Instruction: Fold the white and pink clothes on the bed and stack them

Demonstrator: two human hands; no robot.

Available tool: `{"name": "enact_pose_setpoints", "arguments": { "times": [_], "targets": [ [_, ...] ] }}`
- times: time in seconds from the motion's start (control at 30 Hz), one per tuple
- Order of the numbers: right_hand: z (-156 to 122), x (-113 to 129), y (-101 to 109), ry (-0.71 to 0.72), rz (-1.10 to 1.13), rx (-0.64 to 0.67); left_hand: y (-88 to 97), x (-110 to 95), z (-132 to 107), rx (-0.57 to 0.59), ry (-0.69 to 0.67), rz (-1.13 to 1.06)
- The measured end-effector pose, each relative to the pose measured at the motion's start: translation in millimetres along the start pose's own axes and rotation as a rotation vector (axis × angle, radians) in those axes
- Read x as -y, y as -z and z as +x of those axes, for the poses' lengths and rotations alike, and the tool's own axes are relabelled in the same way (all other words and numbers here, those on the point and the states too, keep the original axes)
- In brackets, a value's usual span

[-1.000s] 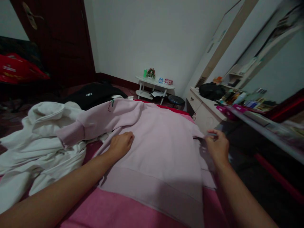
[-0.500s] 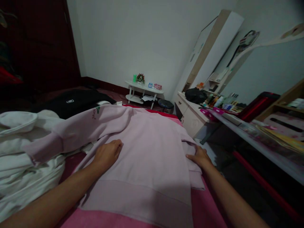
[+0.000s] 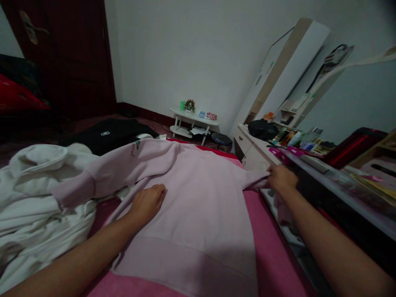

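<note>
A pale pink sweatshirt [image 3: 204, 206] lies spread out on a pink bed cover [image 3: 269, 243], its ribbed hem towards me. Its sleeve with green and red lettering [image 3: 120, 169] stretches left over white clothes. My left hand [image 3: 149, 202] rests on the left side of the body of the sweatshirt, fingers curled closed, with no pinched cloth visible. At the right, my right hand [image 3: 282, 178] grips the other sleeve [image 3: 256, 178] and holds it out sideways past the bed's edge. Part of that sleeve hangs below the hand, partly behind the forearm.
A heap of white clothes [image 3: 40, 202] and a black garment [image 3: 108, 134] lie on the left. Close on the right stand a cluttered desk [image 3: 328, 185] and a white dresser [image 3: 256, 144]. A small white table [image 3: 194, 117] and a round stool [image 3: 221, 139] are beyond the bed.
My right hand has closed on the right sleeve, which lay folded beside the body, and drawn it outward to the right. My left hand stays on the sweatshirt. The view has shifted slightly.
</note>
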State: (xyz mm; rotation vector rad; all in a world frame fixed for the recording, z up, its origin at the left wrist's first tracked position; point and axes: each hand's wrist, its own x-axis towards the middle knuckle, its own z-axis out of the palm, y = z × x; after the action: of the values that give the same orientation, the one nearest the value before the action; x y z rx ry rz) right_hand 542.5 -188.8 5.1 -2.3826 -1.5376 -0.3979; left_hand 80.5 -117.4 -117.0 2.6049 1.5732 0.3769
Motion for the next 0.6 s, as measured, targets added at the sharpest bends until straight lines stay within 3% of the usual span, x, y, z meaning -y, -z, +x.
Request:
{"name": "enact_pose_setpoints", "arguments": {
  "times": [0.07,0.13,0.2,0.27,0.33,0.47,0.6],
  "targets": [
    [0,21,9,0.091,-0.101,-0.149,-0.8,1,0,0.003,0.006,-0.001],
    [-15,50,-1,0.301,-0.144,-0.168,-1.5,1,1,0.003,0.008,-0.002],
    [-41,81,-23,0.538,-0.110,-0.034,-1.7,0,0,0.003,0.004,-0.001],
    [-69,107,-45,0.807,-0.014,0.179,-1.2,-1,-2,0.009,-0.007,-0.005],
    [-93,121,-58,0.916,0.122,0.281,0.3,-3,-6,0.014,-0.033,-0.010],
    [-121,112,-52,0.835,0.300,0.300,9.3,6,-21,0.074,-0.197,-0.050],
    [-145,67,-36,0.738,0.283,0.456,31.2,38,-40,0.204,-0.463,-0.163]
  ]
}}
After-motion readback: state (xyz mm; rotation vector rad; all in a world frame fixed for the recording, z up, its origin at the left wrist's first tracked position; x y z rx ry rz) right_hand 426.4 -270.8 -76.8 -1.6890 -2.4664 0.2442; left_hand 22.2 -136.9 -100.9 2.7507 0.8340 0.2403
